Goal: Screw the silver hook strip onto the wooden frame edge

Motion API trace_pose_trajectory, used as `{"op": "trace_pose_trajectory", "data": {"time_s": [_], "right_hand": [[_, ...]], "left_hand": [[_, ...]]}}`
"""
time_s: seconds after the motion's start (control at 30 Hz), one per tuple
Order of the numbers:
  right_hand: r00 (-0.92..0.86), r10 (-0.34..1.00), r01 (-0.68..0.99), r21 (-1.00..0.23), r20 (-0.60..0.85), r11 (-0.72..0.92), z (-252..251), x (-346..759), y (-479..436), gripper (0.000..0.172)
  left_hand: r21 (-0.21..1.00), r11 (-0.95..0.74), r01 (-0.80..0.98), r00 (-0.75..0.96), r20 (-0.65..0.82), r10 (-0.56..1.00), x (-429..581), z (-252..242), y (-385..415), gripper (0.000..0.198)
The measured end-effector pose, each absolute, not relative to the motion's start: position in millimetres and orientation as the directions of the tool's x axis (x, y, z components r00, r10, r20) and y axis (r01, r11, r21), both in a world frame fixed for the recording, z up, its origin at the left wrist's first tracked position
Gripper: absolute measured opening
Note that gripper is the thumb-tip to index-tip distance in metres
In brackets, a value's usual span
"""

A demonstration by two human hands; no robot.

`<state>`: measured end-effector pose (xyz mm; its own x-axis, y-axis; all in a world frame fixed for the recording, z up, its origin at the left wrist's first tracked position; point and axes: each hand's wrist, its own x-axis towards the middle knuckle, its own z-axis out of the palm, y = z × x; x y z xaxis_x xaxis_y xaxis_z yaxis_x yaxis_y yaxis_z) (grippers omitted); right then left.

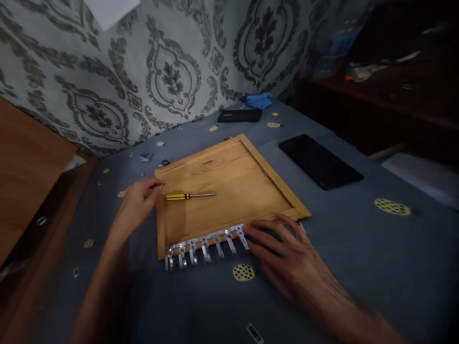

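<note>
A wooden panel (pixel 218 177) with a raised frame lies on the bed sheet before me. A metal hook rail (pixel 204 243) with several hooks runs along its near edge. My right hand (pixel 290 253) lies over the rail's right end and the panel's near right corner, fingers stretched out and slightly apart. At the panel's left edge, my left hand (pixel 138 203) has thumb and forefinger brought together; anything between them is too small to make out. Close to those fingertips a screwdriver (pixel 186 196) with a yellow and black handle rests on the panel, its shaft pointing right.
A black phone (pixel 319 160) lies right of the panel. Behind it are a dark flat case (pixel 239 115) and a crumpled blue cloth (pixel 258 100) by the patterned wall. Small metal pieces (pixel 146 157) lie beyond the panel's far left corner. Wooden furniture (pixel 34 177) stands at left.
</note>
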<state>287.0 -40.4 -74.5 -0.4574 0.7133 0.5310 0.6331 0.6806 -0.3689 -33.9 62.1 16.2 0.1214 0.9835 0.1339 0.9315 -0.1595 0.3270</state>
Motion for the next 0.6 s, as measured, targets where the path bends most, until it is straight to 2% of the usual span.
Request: {"op": "trace_pose_trajectory", "data": {"time_s": [0.13,0.33,0.47,0.6], "right_hand": [[-0.426,0.665,0.644,-0.311,0.614,0.699,-79.4,283.3,-39.1,0.033],[-0.472,0.637,0.651,-0.246,0.609,0.718,-81.8,287.1,-37.4,0.036],[-0.519,0.585,0.620,-0.197,0.623,0.759,-81.0,294.8,-31.8,0.035],[-0.598,0.528,0.604,-0.094,0.603,0.791,-81.4,300.9,-26.8,0.038]], "left_hand": [[0.320,-0.114,0.940,0.089,0.089,0.992,-57.2,9.8,71.2,0.027],[0.308,-0.075,0.948,0.076,0.009,0.997,-73.6,4.4,76.0,0.028],[0.268,0.016,0.963,-0.028,0.039,0.999,-93.7,2.3,81.5,0.030],[0.251,0.148,0.957,-0.177,0.101,0.979,-119.4,-2.1,85.5,0.032]]}}
